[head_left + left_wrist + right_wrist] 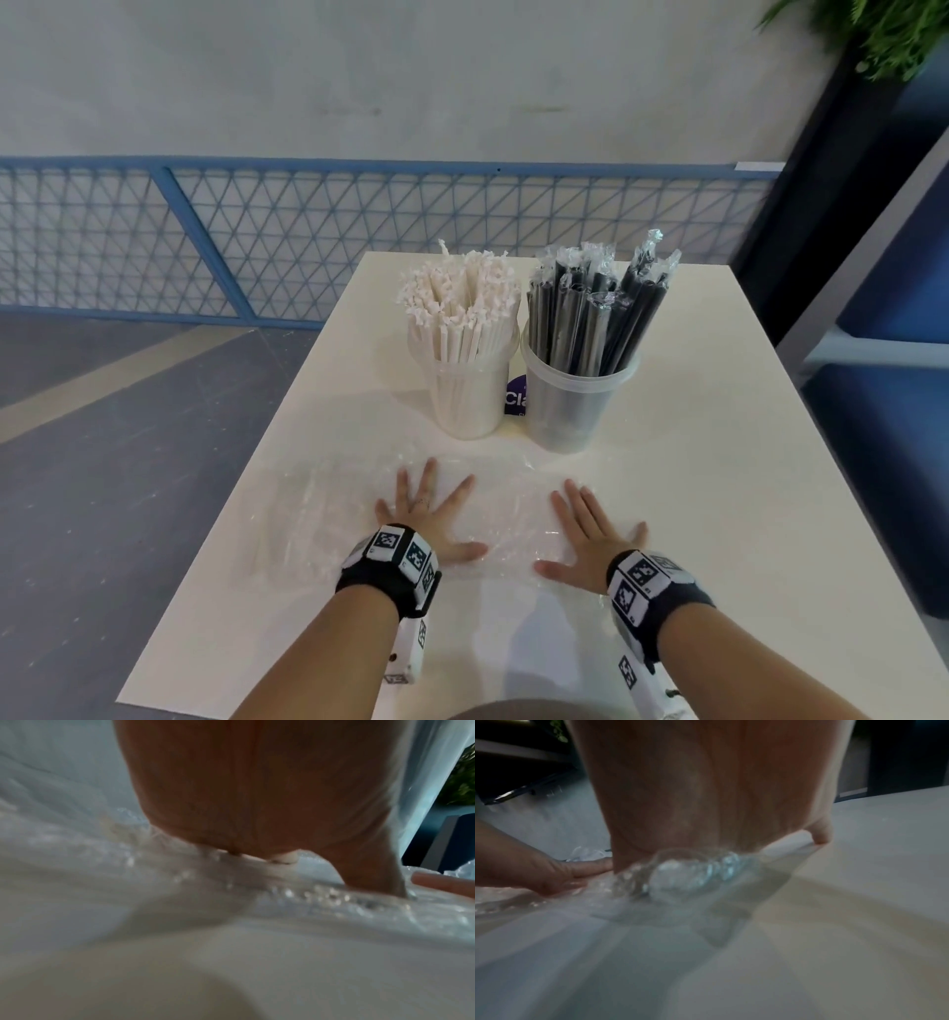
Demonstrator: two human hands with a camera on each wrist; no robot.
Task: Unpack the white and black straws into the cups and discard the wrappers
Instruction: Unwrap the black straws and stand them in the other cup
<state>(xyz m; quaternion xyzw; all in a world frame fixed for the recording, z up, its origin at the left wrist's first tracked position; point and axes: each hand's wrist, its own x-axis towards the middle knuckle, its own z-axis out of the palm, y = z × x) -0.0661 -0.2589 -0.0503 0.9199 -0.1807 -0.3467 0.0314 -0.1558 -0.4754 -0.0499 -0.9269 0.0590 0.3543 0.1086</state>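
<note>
**A:** Head view first: how were the hands placed?

**B:** Both lay flat, fingers spread and straight, gripping nothing. The left hand (424, 514) and right hand (590, 534) pressed palm-down on the clear wrappers (328, 514), which lay crumpled and flattened on the near part of the surface (719, 488). The wrist views showed the same: palms down, film bunched under the heel of each hand.

**A:** And the straws?

**B:** Beyond the hands, toward the far side. The white straws (457, 308) stood in the left cup (467, 401), the black straws (590, 313) in the right cup (565, 406), the two cups just beside each other. So the unpacking looked finished; I judged only the wrappers were left to discard.

**A:** What could have gone wrong from there?

**B:** The film looked thin and slippery, and it spread left well past the left hand. Gathering it with flat palms might have left that loose part behind, or let it slide off the left edge onto the floor (102, 411).

**A:** Any risk to the cups?

**B:** Yes. The wrappers reached close to the cup bases, though I couldn't tell whether they touched. Both cups looked top-heavy, so a hasty sweep or a snagged corner could have tipped one.
</note>
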